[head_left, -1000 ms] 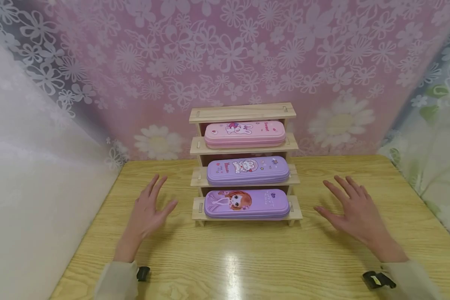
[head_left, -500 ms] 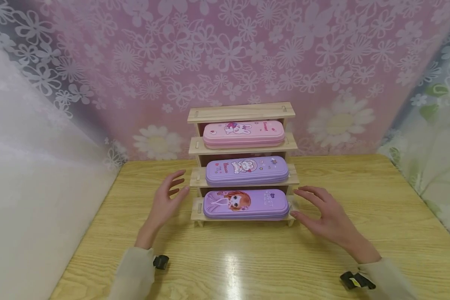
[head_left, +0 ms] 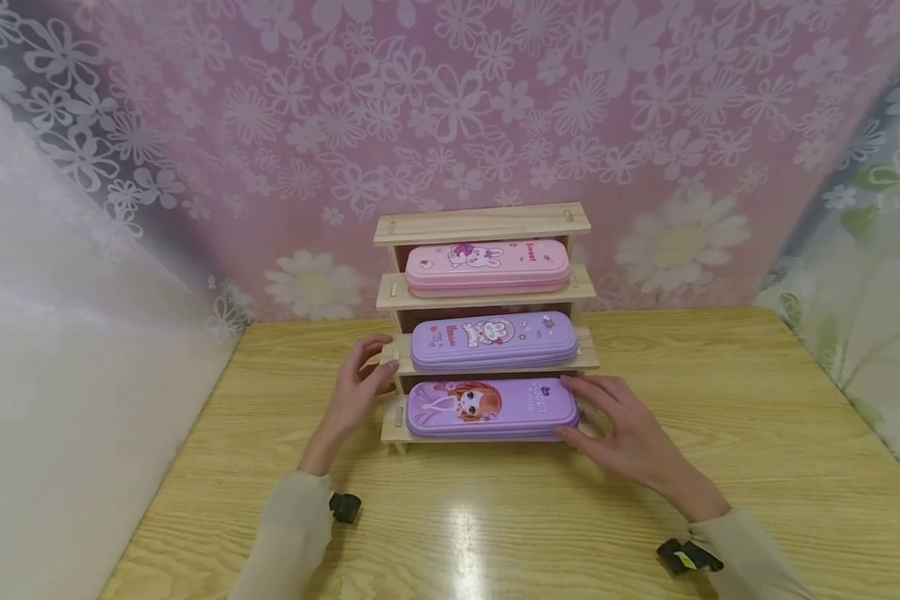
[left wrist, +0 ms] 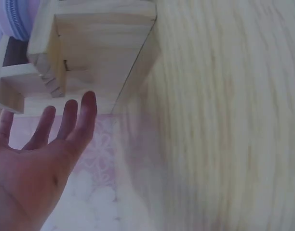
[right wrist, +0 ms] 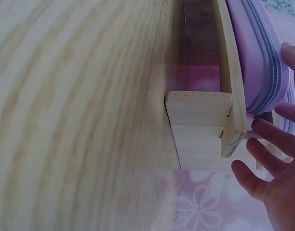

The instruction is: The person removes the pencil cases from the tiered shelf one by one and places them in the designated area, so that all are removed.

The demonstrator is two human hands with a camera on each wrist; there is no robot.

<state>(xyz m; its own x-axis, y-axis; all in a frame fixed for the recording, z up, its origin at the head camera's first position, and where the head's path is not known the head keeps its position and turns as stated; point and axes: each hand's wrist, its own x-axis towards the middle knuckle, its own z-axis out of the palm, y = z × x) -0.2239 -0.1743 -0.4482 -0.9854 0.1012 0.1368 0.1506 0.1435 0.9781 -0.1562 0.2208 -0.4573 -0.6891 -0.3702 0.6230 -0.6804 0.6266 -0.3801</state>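
A light wooden tiered rack (head_left: 482, 221) holds three zipped pencil cases. The bottom purple pencil case (head_left: 450, 408) shows a red-haired girl, and the middle purple one (head_left: 461, 335) a bunny. On the upper shelf lies a pink pencil case (head_left: 495, 271). My right hand (head_left: 630, 437) spans the right end of the bottom case, thumb at its front edge and index finger at its back edge. Its other fingers (right wrist: 263, 149) spread beside the shelf end. My left hand (head_left: 356, 392) is at the rack's left side, thumb by the middle shelf's end, fingers (left wrist: 85, 115) relaxed.
The rack stands on a wood-grain table (head_left: 390, 533) close to a pink flowered backdrop (head_left: 450, 125). Pale curtains hang at the left (head_left: 82, 375) and right sides. Each wrist wears a black strap device.
Both hands have moved inward to the rack. My right thumb and index finger have come onto the bottom pencil case's right end, while the left hand has reached the middle shelf's left end.
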